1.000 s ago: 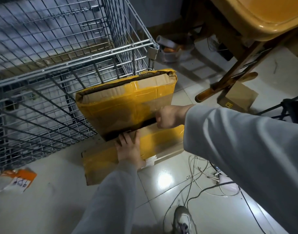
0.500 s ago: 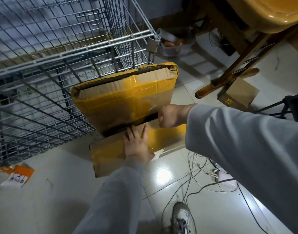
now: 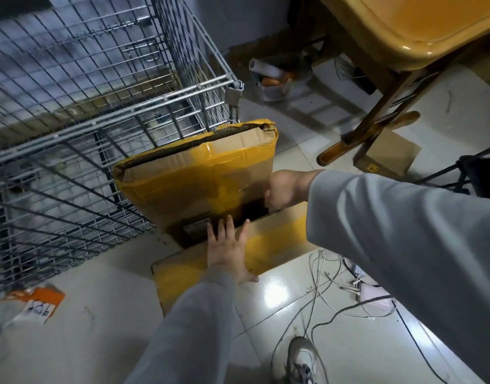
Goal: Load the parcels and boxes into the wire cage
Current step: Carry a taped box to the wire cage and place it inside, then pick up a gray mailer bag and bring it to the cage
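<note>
Mid-pickup I reckon: my right hand [image 3: 282,189] grips the upright yellow-taped cardboard parcel [image 3: 199,176] mid-frame against the grey wire cage [image 3: 72,128], left hand [image 3: 228,250] flat on the flat yellow-taped box [image 3: 266,245] below, so next it's lifting over the rail.

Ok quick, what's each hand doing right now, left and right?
Left hand: open, fingers straight, pressing the flat yellow-taped cardboard parcel on the floor.
Right hand: gripping the upright yellow-taped cardboard parcel.

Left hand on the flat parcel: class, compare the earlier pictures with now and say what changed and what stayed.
The left hand opened from curled fingers to lying flat on the floor parcel. The right hand still grips the upright parcel, which still leans on the wire cage.
</note>
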